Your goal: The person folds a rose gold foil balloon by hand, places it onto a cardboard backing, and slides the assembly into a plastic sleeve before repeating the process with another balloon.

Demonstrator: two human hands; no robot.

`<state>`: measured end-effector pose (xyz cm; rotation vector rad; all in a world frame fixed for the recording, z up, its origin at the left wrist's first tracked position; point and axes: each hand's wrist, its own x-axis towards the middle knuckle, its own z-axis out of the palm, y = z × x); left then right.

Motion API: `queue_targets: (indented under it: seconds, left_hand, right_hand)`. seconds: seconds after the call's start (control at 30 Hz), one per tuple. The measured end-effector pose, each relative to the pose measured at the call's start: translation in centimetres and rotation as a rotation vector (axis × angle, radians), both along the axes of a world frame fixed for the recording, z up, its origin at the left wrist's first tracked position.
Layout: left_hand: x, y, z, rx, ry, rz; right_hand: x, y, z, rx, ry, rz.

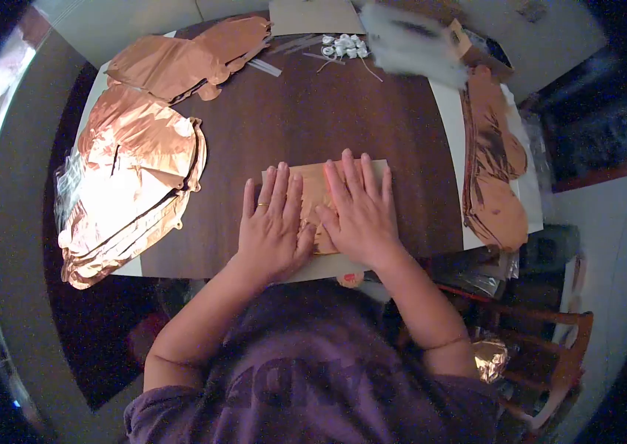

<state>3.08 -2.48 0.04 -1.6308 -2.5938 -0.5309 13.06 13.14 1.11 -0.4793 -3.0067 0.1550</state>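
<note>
Both my hands lie flat, fingers spread, on a copper-coloured folded sheet (316, 185) near the table's front edge. My left hand (273, 222) covers its left side and wears a ring. My right hand (361, 211) covers its right side, the thumb pointing inward toward the left hand. Under the sheet is a pale flat board or paper (381, 167), its edges showing beside the right hand. Much of the sheet is hidden beneath my palms.
Shiny copper foil pieces (136, 148) are piled along the left of the dark table (313, 111). More foil (493, 170) lies at the right edge. White ribbon rolls (345, 46), clear plastic (413, 44) and an open box (480, 48) are at the back. A wooden chair (569, 355) stands lower right.
</note>
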Motion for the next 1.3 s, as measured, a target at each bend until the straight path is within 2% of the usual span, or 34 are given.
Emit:
queue_targets:
  seconds: [0.27, 0.37, 0.47, 0.6, 0.7, 0.8, 0.87, 0.93, 1.03, 1.13, 1.17, 1.3]
  left_hand:
    - [-3.3, -1.9, 0.4, 0.022, -0.13, -0.182]
    - [-3.4, -3.4, 2.8, 0.067, 0.009, -0.283]
    - [-3.1, -3.5, 2.2, 0.024, 0.115, -0.437]
    - [-3.3, -2.9, 1.9, 0.054, 0.088, -0.464]
    - [-3.2, -2.7, 1.9, 0.044, 0.138, -0.479]
    - [-3.1, -2.2, 2.3, 0.035, 0.187, -0.498]
    - [-3.2, -2.1, 2.5, 0.066, 0.199, -0.521]
    - [-3.4, -2.0, 2.6, 0.014, 0.188, -0.531]
    - [-3.4, -2.0, 2.8, -0.03, 0.208, -0.537]
    - [-3.5, -1.7, 3.1, -0.014, 0.244, -0.59]
    - [-3.8, -1.7, 3.2, -0.007, 0.257, -0.613]
    - [-4.4, -1.8, 3.0, 0.006, 0.255, -0.664]
  right_hand:
    - [0.2, -0.1, -0.1, 0.027, 0.016, -0.012]
    - [0.0, -0.1, -0.5, 0.022, 0.026, -0.027]
    - [0.1, 0.1, -0.8, 0.032, 0.051, -0.01]
    - [0.1, 0.4, -0.9, -0.009, 0.071, 0.008]
    - [0.2, 2.5, -2.3, -0.324, 0.333, 0.007]
    - [3.7, 3.2, -0.2, -0.542, 0.681, -0.134]
    - [7.7, 2.1, 2.6, -0.545, 0.536, -0.416]
    - [11.4, 1.3, 3.6, -0.406, 0.244, -0.536]
    - [14.6, 0.3, 1.1, -0.961, 0.144, -0.632]
    - [14.0, -1.4, -0.4, -1.717, 0.422, -0.734]
    - [13.5, -1.9, -0.3, -1.847, 0.47, -0.703]
    - [12.2, -2.3, 0.7, -1.899, 0.464, -0.626]
